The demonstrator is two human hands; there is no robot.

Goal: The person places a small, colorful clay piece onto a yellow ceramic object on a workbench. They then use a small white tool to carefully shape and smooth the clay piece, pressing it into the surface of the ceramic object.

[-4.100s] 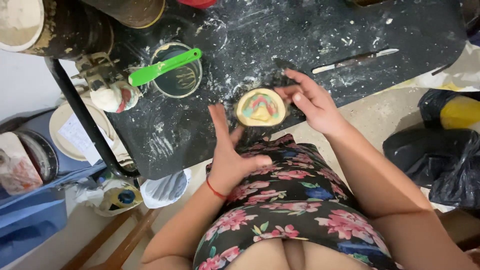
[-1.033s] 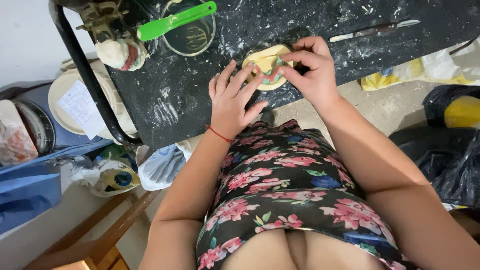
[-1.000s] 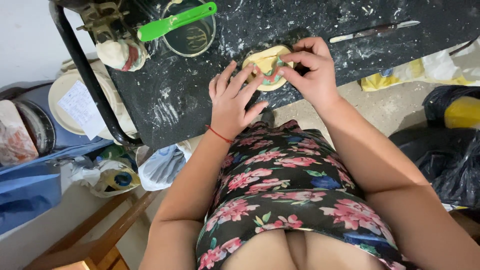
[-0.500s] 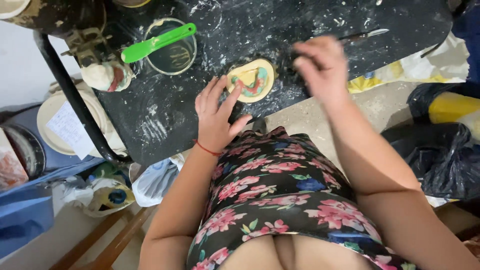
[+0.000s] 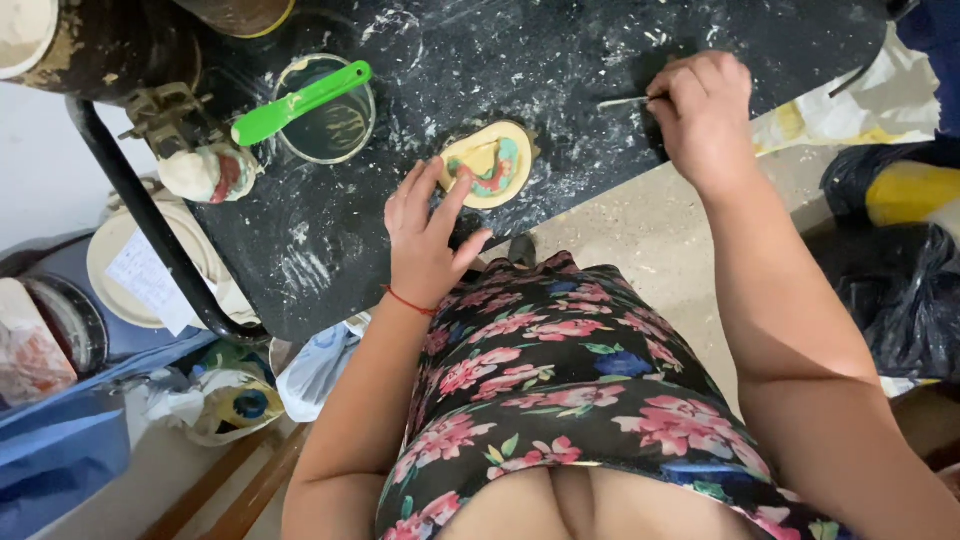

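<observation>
A small round pale-yellow disc point(image 5: 492, 163) with red, green and yellow shapes on it lies on the black, dust-speckled table point(image 5: 560, 60). My left hand point(image 5: 425, 235) rests flat beside it, fingertips touching its left edge. My right hand point(image 5: 703, 112) is further right on the table, fingers closed on a thin metal tool point(image 5: 622, 101) whose tip points left.
A glass bowl point(image 5: 325, 122) with a green spatula point(image 5: 298, 102) across it stands at the back left. A lump of mixed-colour dough point(image 5: 205, 172) sits by the table's clamp. Plates point(image 5: 130, 270), bags and a blue tub lie on the floor at left; dark bags point(image 5: 900, 260) at right.
My right hand left the disc and moved right across the table, closing on the metal tool. My left hand stays at the disc's edge.
</observation>
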